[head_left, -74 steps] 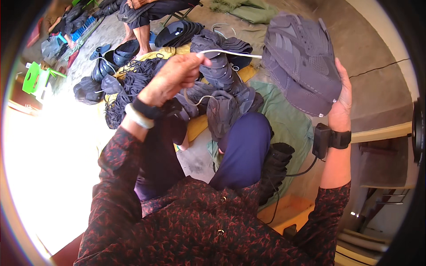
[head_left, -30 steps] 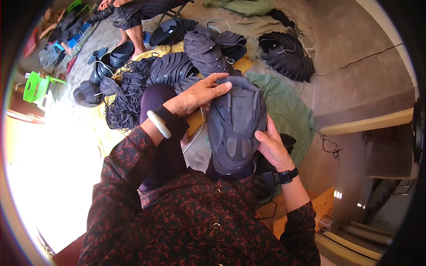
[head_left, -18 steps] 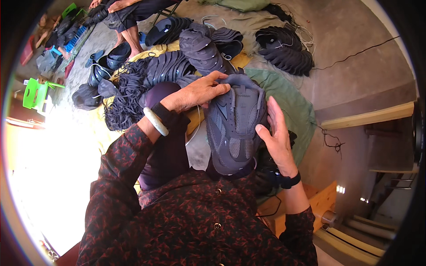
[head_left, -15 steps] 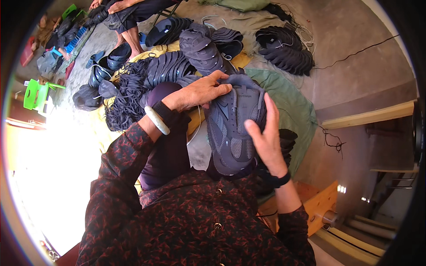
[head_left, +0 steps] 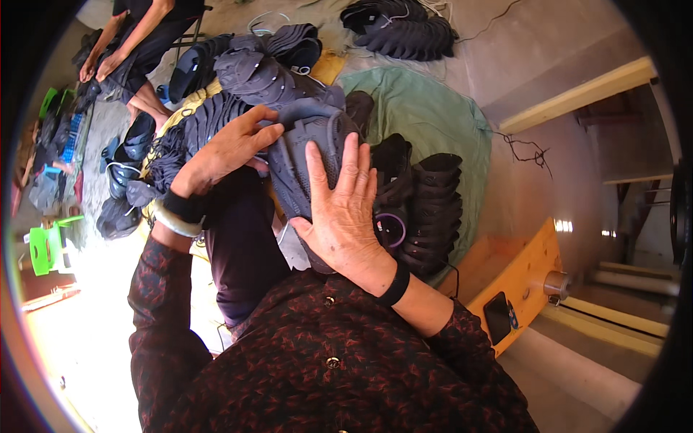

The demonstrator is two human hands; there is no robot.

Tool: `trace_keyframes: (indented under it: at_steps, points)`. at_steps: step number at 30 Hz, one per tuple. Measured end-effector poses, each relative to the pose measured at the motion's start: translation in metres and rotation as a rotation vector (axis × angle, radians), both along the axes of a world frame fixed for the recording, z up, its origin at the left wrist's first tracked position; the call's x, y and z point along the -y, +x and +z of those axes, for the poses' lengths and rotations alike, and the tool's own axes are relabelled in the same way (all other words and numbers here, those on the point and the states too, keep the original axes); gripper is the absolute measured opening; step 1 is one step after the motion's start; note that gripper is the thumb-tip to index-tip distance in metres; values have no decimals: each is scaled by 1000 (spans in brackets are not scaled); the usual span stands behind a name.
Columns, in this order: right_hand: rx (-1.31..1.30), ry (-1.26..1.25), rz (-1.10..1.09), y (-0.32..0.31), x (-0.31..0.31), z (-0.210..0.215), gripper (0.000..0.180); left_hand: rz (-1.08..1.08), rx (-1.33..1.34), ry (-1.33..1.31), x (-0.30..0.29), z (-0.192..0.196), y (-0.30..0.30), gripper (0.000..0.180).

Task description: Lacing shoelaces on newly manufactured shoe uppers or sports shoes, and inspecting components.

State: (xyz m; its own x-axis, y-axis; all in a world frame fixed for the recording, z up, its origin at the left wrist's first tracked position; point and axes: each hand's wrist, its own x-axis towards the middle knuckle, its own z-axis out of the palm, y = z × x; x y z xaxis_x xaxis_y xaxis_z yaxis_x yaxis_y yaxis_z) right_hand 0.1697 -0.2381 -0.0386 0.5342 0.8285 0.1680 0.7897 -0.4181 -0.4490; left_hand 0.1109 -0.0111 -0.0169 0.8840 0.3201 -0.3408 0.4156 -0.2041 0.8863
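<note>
A dark grey shoe upper (head_left: 292, 155) lies over my lap, its toe toward me and its collar pointing away. My left hand (head_left: 227, 153) pinches the upper's left edge near the collar, thumb and fingers closed on it. Spread flat across its front and right side is my right hand (head_left: 345, 209), palm down with the fingers stretched out, which hides much of the toe and the lacing area. Just right of this hand stand two stacks of dark uppers (head_left: 437, 206), with a purple ring (head_left: 390, 230) by them.
Heaped uppers (head_left: 263, 79) and a yellow cloth (head_left: 330, 66) lie ahead. A green sheet (head_left: 422, 94) spreads at right. A wooden bench (head_left: 530, 270) carrying a phone (head_left: 497, 317) stands at my right. Far left, another person (head_left: 148, 54) sits near a green chair (head_left: 47, 249).
My view has swung right, bringing the stacked uppers and the phone into sight. My right hand has moved from the upper's right edge to lie flat over its front. My left hand still holds the edge.
</note>
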Motion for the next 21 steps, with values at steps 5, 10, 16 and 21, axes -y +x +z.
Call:
trace_keyframes:
  at_steps: [5, 10, 16, 21]
  points:
    - [-48, 6, 23, 9, 2, -5, 118, -54, -5, 96, 2, 0, 0, 51]
    - [-170, 117, 62, 20, 8, -11, 118, 4, 53, 474, 16, -3, -2, 42]
    - [-160, 162, 68, 10, 3, -21, 116, -1, 167, 853, 22, -17, -11, 39]
    - [-170, 166, 61, 8, 1, -17, 115, 136, 132, 500, 12, -29, -19, 51]
